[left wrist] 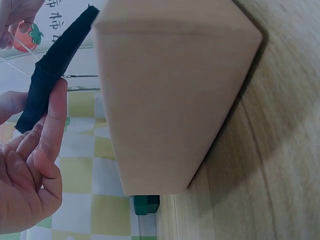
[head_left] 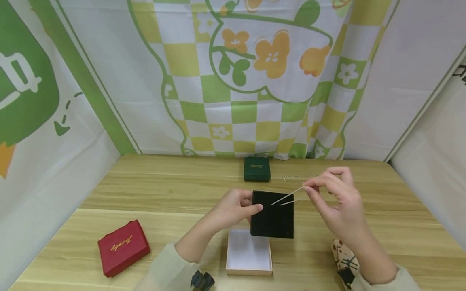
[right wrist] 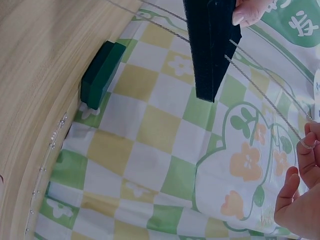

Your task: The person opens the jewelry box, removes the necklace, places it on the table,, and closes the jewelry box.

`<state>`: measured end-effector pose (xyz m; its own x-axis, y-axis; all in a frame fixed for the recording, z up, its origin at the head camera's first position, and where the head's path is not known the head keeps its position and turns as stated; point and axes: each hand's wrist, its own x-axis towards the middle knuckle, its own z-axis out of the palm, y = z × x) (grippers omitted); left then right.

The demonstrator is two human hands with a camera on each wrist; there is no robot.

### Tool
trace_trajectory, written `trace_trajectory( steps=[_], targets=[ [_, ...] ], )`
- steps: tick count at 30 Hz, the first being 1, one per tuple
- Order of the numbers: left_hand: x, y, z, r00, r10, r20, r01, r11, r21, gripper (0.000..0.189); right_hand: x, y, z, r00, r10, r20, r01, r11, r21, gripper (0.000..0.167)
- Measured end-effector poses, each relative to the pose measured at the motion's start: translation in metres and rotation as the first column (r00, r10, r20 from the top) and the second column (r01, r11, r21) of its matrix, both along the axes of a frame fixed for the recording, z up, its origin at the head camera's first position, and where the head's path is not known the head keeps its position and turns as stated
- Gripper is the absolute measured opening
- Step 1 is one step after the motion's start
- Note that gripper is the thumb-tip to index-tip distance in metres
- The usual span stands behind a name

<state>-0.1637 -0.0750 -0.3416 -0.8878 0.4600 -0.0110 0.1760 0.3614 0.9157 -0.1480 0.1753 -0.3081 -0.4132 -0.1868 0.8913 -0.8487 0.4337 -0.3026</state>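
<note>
My left hand (head_left: 233, 208) grips a black velvety pad (head_left: 272, 224) by its left edge, thumb on the face and fingers behind. A thin silver chain (head_left: 285, 197) runs through the pad; its strands come out on both sides in the right wrist view, where the pad (right wrist: 207, 55) shows edge-on. My right hand (head_left: 344, 202) pinches the chain's loop between thumb and fingertips, drawing two strands away from the pad. Below the pad stands an open shallow box (head_left: 249, 272) with a white inside, partly hidden by the pad. Its pale outer wall (left wrist: 165, 100) fills much of the left wrist view.
A red box (head_left: 123, 249) with gold lettering lies at the left. At the back is a small dark green box (head_left: 256, 169). A fine beaded chain (right wrist: 52, 137) lies to the right of the green box. Beneath my right forearm is a flower-patterned item (head_left: 342, 254).
</note>
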Motion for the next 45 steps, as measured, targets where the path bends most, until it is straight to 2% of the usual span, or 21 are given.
trace_trajectory(
  steps=[9,14,20,27,31,33,35,40,42,45],
  targets=[
    [0.0009,0.0004,0.0012,1.000,-0.009,0.008,0.009,1.000,0.017,0.019,0.0004,-0.0013,0.0039,0.998,0.032,-0.050,-0.035,0.998,-0.057,0.042],
    [0.0012,-0.0006,0.0016,1.000,-0.014,-0.003,0.014,1.000,0.005,0.024,0.0002,-0.0005,0.0046,0.998,0.035,-0.055,-0.040,0.995,-0.086,0.042],
    [0.0008,-0.0007,0.0021,1.000,-0.020,-0.019,0.020,1.000,0.000,0.027,0.0015,0.0008,0.0031,1.000,-0.005,0.001,0.005,0.989,-0.151,0.037],
    [0.0018,-0.0006,0.0027,1.000,-0.025,-0.012,0.025,1.000,0.011,0.027,0.0033,0.0016,0.0035,0.995,0.025,0.092,0.002,0.960,-0.279,0.003],
    [0.0024,-0.0009,0.0024,1.000,-0.023,-0.004,0.023,1.000,0.016,0.029,0.0031,0.0018,0.0039,0.992,0.068,0.108,-0.025,0.935,-0.355,0.009],
    [0.0024,-0.0010,0.0024,1.000,-0.024,-0.001,0.024,1.000,0.017,0.032,0.0027,0.0023,0.0035,0.987,0.117,0.111,-0.063,0.912,-0.406,0.009],
    [0.0023,-0.0011,0.0026,1.000,-0.025,0.003,0.025,1.000,0.018,0.033,0.0024,0.0025,0.0031,0.975,0.195,0.110,-0.122,0.874,-0.471,0.010],
    [0.0023,-0.0010,0.0041,1.000,-0.023,0.012,0.023,1.000,0.017,0.033,0.0009,0.0029,0.0035,0.923,0.374,0.094,-0.238,0.745,-0.623,0.016],
    [0.0022,-0.0012,0.0045,1.000,-0.023,0.013,0.023,1.000,0.017,0.033,0.0004,0.0032,0.0048,0.910,0.403,0.097,-0.248,0.717,-0.651,0.016],
    [0.0020,-0.0020,0.0047,1.000,-0.027,0.012,0.027,0.999,0.021,0.035,0.0005,0.0034,0.0068,0.896,0.432,0.105,-0.255,0.693,-0.675,0.016]
  ],
)
